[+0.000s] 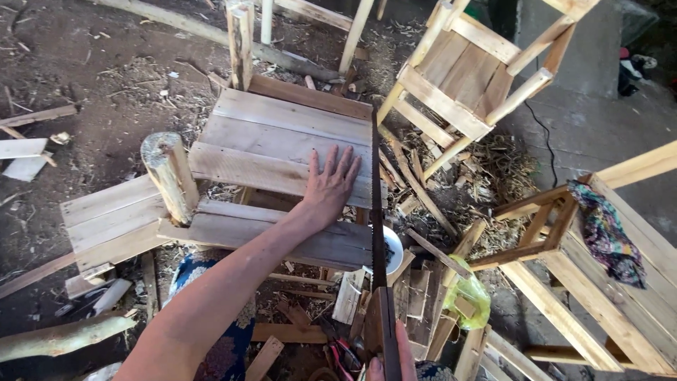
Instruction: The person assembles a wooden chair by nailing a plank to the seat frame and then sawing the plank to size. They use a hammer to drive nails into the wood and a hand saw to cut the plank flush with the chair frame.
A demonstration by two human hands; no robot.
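Observation:
My left hand [330,185] lies flat, fingers spread, on the plank seat of an unfinished wooden chair [275,134], near its right edge. My right hand [402,360] grips the wooden handle of a hand saw at the bottom of the view. The saw blade [376,212] runs straight up along the right ends of the seat planks, just beside my left fingers. A round log leg [169,173] stands up at the chair's left side.
A finished slatted chair [458,77] lies tilted at the upper right. Another wooden frame [564,240] with a patterned cloth [606,233] stands at the right. Offcuts, shavings, a white bowl [391,250], a yellow bag [469,293] and red-handled pliers [345,353] litter the dirt floor.

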